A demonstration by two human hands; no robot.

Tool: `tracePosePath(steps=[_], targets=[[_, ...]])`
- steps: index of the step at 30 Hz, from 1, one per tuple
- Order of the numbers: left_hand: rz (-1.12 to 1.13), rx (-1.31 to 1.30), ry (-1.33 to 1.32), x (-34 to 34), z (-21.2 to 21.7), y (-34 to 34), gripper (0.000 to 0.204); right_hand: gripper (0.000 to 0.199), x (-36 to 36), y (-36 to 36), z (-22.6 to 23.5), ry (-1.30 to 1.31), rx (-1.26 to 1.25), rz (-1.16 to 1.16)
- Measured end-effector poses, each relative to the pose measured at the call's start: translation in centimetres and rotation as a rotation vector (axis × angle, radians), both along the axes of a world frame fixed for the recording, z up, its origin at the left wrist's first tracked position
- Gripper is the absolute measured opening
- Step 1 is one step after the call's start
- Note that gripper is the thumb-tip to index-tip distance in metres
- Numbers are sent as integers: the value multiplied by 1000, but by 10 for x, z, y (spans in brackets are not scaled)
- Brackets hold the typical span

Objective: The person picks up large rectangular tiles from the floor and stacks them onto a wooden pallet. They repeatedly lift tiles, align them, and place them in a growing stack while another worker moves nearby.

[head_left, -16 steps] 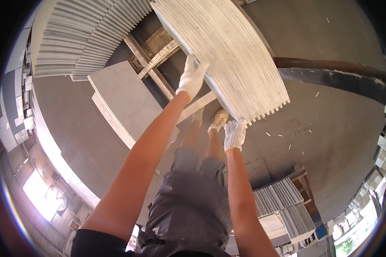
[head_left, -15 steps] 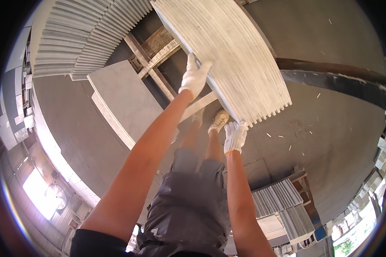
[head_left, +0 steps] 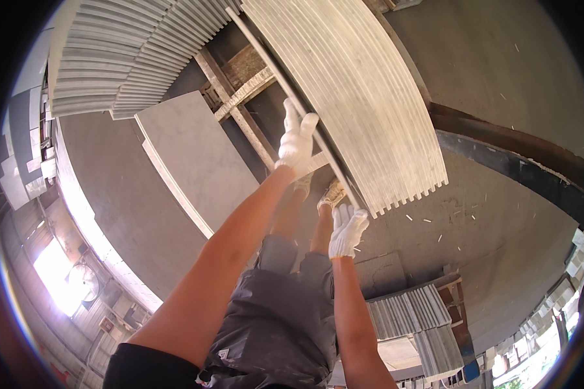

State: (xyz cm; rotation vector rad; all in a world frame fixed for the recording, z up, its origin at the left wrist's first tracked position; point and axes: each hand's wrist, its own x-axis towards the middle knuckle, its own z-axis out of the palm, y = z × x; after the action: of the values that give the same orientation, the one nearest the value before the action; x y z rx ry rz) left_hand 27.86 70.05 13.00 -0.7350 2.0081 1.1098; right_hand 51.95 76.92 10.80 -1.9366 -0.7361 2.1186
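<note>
Because the outermost slab [head_left: 285, 91] stands on edge against the leaning stack of slabs [head_left: 357, 97], I clamp my left hand [head_left: 297, 141] on its upper edge and my right hand [head_left: 348, 230] at its near end, steadying it upright.

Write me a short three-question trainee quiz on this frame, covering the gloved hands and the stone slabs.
1. True or false: both hands wear white knitted gloves.
2. Which hand sits higher up the edge of the thin pale grey stone slab at the front of the upright row of grey stone slabs? A) left hand B) right hand C) neither
3. Fill in: the single large flat grey stone slab leans to the ____ of the wooden frame.

Key: 1 true. 2 A, the left hand has its grip on the edge further up, the right hand near the lower corner. 3 left.
</note>
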Motion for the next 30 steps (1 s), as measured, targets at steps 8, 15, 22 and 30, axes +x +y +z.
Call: tracePosePath(steps=[8, 15, 22, 30], targets=[[-594, -141, 357, 32, -22, -69, 92, 67, -4, -17, 45, -412, 762, 1054], [-381, -135, 193, 27, -14, -60, 90, 72, -116, -22, 24, -109, 1110, 1613], [140, 283, 34, 17, -4, -54, 87, 47, -174, -25, 10, -233, 764, 1751], [367, 456, -152, 89, -11, -101, 66, 34, -204, -27, 41, -440, 873, 1997]])
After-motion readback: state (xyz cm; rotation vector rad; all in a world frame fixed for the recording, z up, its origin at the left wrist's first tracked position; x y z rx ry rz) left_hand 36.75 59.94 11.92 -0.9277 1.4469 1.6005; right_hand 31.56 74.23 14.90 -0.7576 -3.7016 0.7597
